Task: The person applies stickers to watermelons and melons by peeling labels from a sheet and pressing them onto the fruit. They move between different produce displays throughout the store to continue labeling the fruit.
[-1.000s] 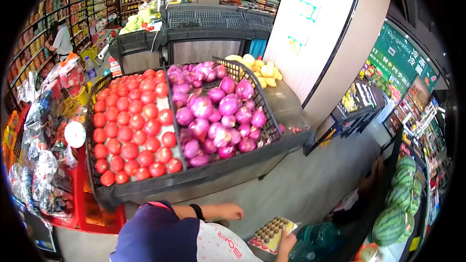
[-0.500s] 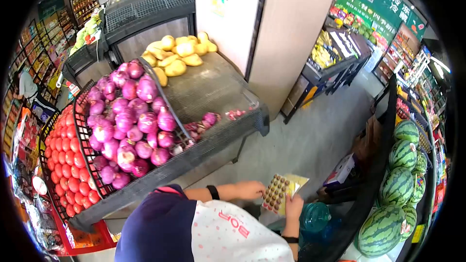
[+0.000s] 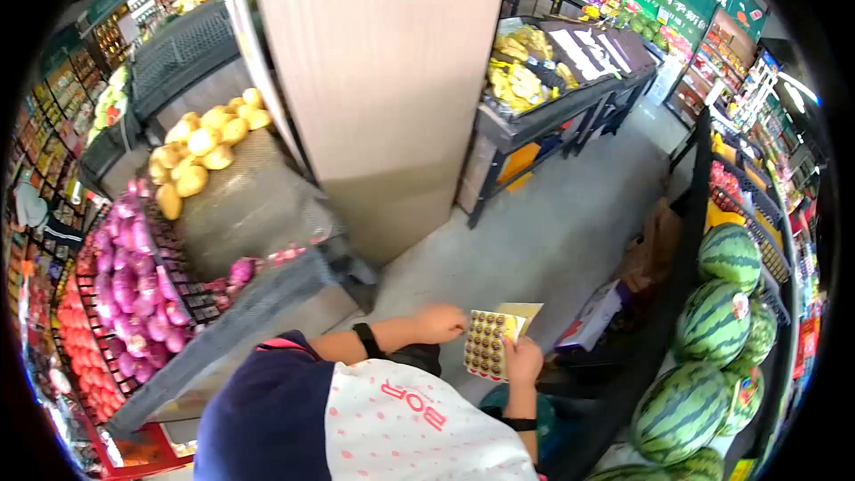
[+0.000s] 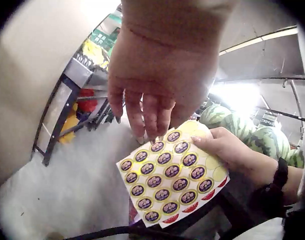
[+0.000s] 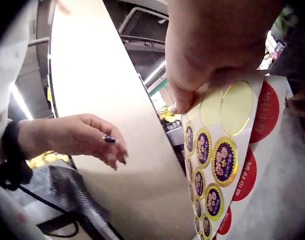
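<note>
My right hand (image 3: 524, 360) grips a sheet of round stickers (image 3: 485, 343), thumb on its face. The stickers are dark purple with gold rims, and one edge of the sheet shows blank pale-yellow circles (image 5: 237, 107). Behind it is another sheet with red stickers (image 5: 245, 175). My left hand (image 3: 439, 323) is beside the sheet, its fingers loosely bent. In the left wrist view the fingertips (image 4: 151, 140) overlap the sheet's far edge. The right wrist view shows this hand apart from the sheet, with a dark shiny spot at the thumb.
Watermelons (image 3: 712, 321) lie on a stand at the right. To the left are red onions (image 3: 134, 285), tomatoes (image 3: 85, 352) and potatoes (image 3: 205, 142) on a black-edged stand. A broad pillar (image 3: 374, 80) rises ahead, with a banana stand (image 3: 534, 89) beyond. A carton (image 3: 592, 316) sits low near the watermelons.
The view has swung right, from the tomatoes and onions toward the pillar and aisle. The left hand has come up to the sticker sheet, which the right hand has raised and still holds.
</note>
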`<state>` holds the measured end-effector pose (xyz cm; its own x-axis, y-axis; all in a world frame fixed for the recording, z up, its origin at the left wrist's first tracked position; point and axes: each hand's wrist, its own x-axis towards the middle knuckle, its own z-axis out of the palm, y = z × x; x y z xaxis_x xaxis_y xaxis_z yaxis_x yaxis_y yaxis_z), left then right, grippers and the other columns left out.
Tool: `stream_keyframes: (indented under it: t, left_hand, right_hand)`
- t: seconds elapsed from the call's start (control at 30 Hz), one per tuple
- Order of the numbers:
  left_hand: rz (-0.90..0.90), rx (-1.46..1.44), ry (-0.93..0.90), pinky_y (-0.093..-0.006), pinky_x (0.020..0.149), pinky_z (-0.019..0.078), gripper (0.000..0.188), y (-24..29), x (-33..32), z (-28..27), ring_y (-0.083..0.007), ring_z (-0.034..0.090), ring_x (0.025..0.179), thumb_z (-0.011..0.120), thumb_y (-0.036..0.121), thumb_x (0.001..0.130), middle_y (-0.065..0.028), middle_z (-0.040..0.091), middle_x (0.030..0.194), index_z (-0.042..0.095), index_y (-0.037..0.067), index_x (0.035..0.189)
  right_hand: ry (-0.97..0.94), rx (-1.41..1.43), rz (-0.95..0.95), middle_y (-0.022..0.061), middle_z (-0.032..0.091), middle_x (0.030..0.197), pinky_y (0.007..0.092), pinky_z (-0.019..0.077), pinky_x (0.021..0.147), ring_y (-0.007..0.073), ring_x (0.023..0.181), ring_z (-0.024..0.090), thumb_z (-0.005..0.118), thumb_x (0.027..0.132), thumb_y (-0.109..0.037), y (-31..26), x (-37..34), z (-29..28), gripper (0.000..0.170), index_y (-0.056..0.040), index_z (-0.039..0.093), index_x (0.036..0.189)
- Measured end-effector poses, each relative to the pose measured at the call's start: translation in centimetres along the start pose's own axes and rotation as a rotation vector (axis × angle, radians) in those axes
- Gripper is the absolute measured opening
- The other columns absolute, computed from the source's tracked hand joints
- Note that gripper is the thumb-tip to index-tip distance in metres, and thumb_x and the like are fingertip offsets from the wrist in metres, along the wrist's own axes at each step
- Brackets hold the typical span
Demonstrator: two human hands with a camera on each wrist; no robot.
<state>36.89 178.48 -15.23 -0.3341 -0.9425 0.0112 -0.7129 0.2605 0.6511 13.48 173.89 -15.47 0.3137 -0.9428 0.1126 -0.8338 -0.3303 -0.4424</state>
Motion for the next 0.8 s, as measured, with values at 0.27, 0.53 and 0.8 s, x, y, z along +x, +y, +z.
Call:
stream_keyframes:
  t: [0.27,0.53,0.8]
  left_hand:
    - [0.106,-0.131,-0.198,-0.0394,0.077,0.0444,0.02,-3.4,20.2,-1.3,-0.0305,0.056,0.089,0.05,0.018,0.081,-0.0134,0.06,0.093,0.06,0.008,0.096]
    - [0.313,-0.381,0.092,-0.0375,0.093,0.0372,0.05,-2.6,34.4,-4.8,-0.0286,0.045,0.111,0.055,0.009,0.08,-0.0127,0.046,0.121,0.038,0.007,0.127]
    - [0.36,-0.186,0.346,-0.0373,0.096,0.0348,0.049,-4.5,46.2,-12.4,-0.0308,0.042,0.114,0.06,0.006,0.074,-0.0137,0.046,0.119,0.045,0.007,0.121]
  right_hand:
    - [0.22,-0.146,0.058,0.0214,0.055,0.06,0.0444,0.0424,0.052,0.0384,0.058,0.055,0.067,0.072,-0.037,7.8,10.6,-4.5,0.041,0.0009,0.058,0.062]
    - [0.099,0.32,0.159,0.0145,0.065,0.072,0.0299,0.0471,0.06,0.016,0.065,0.063,0.063,0.077,-0.008,10.7,23.7,-11.9,0.017,0.0058,0.061,0.087]
    - [0.133,0.211,-0.243,0.0207,0.057,0.073,0.0389,0.0444,0.056,0.0368,0.065,0.056,0.06,0.076,-0.007,13.7,42.5,-15.1,0.014,0.0028,0.057,0.085]
